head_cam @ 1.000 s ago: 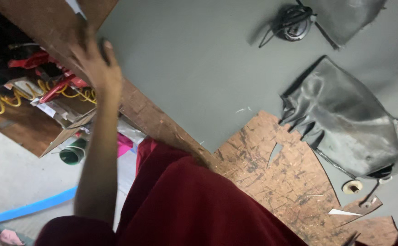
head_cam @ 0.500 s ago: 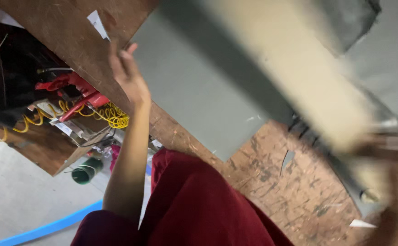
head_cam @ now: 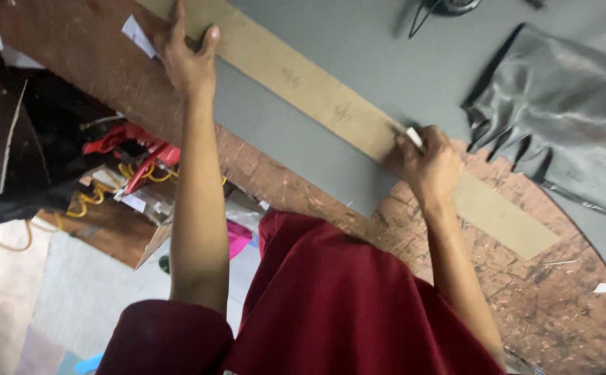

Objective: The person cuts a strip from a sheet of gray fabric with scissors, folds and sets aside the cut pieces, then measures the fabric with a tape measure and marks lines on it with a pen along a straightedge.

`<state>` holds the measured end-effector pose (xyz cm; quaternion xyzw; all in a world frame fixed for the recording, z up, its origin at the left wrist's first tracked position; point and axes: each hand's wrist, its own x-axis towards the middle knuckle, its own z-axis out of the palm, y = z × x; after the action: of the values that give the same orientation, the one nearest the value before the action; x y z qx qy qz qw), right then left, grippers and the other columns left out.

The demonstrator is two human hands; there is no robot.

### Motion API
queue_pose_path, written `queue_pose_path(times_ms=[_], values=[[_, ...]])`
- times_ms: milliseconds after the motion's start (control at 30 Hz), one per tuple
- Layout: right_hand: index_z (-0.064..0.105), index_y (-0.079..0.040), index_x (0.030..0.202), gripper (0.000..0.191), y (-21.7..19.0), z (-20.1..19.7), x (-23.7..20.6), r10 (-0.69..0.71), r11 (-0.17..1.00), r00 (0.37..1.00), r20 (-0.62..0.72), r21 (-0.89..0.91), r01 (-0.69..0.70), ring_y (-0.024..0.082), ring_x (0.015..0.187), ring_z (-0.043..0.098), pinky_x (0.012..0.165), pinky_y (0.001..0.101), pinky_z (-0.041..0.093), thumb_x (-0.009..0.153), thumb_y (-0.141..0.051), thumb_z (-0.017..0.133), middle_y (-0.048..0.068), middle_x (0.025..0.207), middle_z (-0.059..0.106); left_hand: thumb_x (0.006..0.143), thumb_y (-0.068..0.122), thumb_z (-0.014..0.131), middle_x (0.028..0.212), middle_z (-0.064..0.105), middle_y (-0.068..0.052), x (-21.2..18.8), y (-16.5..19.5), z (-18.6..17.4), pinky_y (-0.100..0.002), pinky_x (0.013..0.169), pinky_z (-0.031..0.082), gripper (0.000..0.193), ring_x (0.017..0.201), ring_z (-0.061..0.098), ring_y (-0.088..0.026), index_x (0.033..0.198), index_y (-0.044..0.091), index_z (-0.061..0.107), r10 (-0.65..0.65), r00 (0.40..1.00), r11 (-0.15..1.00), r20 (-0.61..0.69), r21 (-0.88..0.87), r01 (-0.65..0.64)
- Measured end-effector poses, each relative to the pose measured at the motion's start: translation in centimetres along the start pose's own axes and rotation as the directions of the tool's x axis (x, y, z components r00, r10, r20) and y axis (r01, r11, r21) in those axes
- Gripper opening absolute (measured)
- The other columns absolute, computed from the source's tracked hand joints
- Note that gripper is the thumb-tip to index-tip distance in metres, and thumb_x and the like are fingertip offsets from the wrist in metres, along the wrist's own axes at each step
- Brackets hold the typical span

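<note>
Your long tan cardboard strip (head_cam: pixel 331 107) lies diagonally on the smooth grey sheet (head_cam: pixel 331 48), its far end cut off. Your left hand (head_cam: pixel 186 59) presses it flat, fingers spread; your right hand (head_cam: pixel 424 163) clenches a small white piece, hard to identify, over the scarred wooden bench (head_cam: pixel 525 292).

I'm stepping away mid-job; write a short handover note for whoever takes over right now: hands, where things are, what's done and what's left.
Left hand: flat, pressing the far end of the long tan straightedge strip.
Right hand: on the strip nearer the body, gripping a small white marker, possibly chalk, at the strip's edge.
The strip lies diagonally across the grey sheet on the worn wooden table. Shiny black material lies to the right.
Done: strip placed and held down.
Left: no line along the strip is visible on the sheet yet.
</note>
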<state>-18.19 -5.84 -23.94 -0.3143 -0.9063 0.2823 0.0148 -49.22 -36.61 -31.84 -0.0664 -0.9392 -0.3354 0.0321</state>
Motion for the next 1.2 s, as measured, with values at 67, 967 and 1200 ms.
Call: queue_pose_path(times_ms=[67,967,1200], values=[[0.072,-0.002,0.104,0.032,0.2,0.2,-0.5,0.002,1.000,1.000,-0.001,0.002,-0.002,0.039,0.084,0.068,0.074,0.0476,0.053,0.094,-0.030,0.082,0.019,0.094,0.070,0.089,0.031,0.094,0.137,0.055,-0.023,0.0,-0.3,0.1,-0.048,0.114,0.045,0.072,0.131,0.053,-0.039,0.149,0.015,0.059,0.001,1.000,1.000,0.002,0.014,-0.001],[0.057,-0.017,0.148,0.082,10.3,-3.8,-9.3,0.123,0.991,0.988,0.088,-0.058,-0.118,0.035,0.125,0.057,0.090,0.0489,0.055,0.076,-0.030,0.093,0.014,0.138,0.054,0.109,0.041,0.077,0.160,0.019,-0.029,-1.0,-4.5,1.3,-0.056,0.124,0.038,0.067,0.153,0.028,-0.048,0.161,0.007,0.050,0.079,0.976,0.954,0.203,0.267,-0.133],[0.056,-0.016,0.145,0.079,10.5,-3.9,-9.2,0.143,0.989,0.985,0.093,-0.038,-0.140,0.037,0.122,0.057,0.089,0.0496,0.055,0.077,-0.035,0.091,0.014,0.135,0.056,0.097,0.045,0.074,0.161,0.015,-0.031,-1.1,-2.4,0.6,-0.054,0.123,0.039,0.068,0.151,0.027,-0.047,0.154,0.014,0.052,-0.092,0.972,0.982,0.214,0.179,0.053]])
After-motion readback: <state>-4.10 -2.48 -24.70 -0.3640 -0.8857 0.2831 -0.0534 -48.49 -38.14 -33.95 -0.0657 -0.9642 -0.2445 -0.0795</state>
